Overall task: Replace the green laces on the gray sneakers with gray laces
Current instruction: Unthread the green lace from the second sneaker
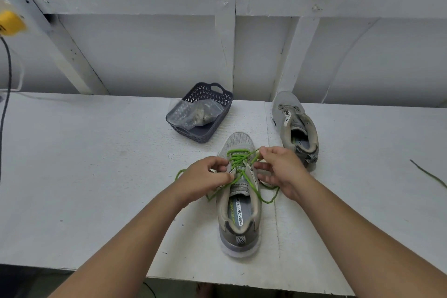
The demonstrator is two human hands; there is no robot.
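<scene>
Fingers of our left hand [205, 176] and right hand [278, 169] seem to pinch the green lace [238, 158], probably to loosen it from the near sneaker [238, 213].

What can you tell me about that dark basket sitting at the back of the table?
The basket is small, dark gray-blue and looks like plastic, with lattice-patterned walls and a cut-out handle at each end. It stands upright on the white table, turned at an angle, beyond the sneaker being unlaced. Inside it lies a clear plastic bag holding something pale and bunched; what that is cannot be made out. Neither hand touches it.
</scene>
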